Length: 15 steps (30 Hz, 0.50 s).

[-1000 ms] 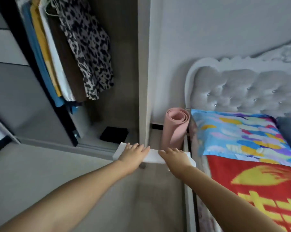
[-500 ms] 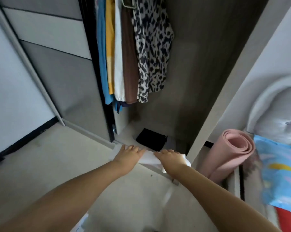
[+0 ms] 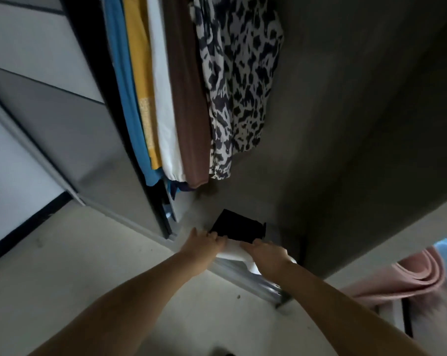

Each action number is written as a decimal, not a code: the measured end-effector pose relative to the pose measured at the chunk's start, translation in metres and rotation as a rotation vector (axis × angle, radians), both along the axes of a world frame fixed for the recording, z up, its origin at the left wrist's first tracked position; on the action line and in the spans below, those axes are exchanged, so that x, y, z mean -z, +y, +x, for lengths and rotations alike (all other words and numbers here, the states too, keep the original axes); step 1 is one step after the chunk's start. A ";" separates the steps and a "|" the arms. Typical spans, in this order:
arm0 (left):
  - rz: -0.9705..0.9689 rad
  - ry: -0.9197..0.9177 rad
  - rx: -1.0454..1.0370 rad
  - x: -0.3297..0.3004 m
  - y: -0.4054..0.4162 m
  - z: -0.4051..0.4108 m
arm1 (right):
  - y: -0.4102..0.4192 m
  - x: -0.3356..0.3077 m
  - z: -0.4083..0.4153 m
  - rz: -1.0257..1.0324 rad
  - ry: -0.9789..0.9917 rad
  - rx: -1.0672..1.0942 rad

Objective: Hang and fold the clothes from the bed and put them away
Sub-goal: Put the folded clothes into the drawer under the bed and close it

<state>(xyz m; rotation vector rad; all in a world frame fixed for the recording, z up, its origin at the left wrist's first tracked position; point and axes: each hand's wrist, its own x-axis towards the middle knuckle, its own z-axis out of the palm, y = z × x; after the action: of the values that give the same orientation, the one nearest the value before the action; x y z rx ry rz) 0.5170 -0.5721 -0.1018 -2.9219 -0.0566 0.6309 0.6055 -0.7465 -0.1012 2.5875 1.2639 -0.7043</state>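
Both hands are holding a folded white cloth garment (image 3: 234,253) at the open wardrobe's threshold, just above the metal sliding-door track (image 3: 253,280). The left hand (image 3: 204,242) is gripping its left end, fingers curled over the top; the right hand (image 3: 267,254) is clasping its right end. A folded black garment (image 3: 239,227) is lying on the wardrobe floor just beyond the white one. Above are hanging blue, yellow, white and brown clothes and a black-and-white animal-print dress (image 3: 236,80).
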 end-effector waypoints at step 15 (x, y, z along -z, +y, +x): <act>-0.082 0.164 0.317 0.176 0.105 0.160 | 0.087 0.168 0.100 -0.046 0.100 0.380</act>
<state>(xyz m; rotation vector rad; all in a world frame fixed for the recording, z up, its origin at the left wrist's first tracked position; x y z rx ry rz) 0.6767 -0.4668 -0.2778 -2.8506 0.4511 0.8285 0.7053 -0.6595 -0.2691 2.8141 0.7703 -0.9242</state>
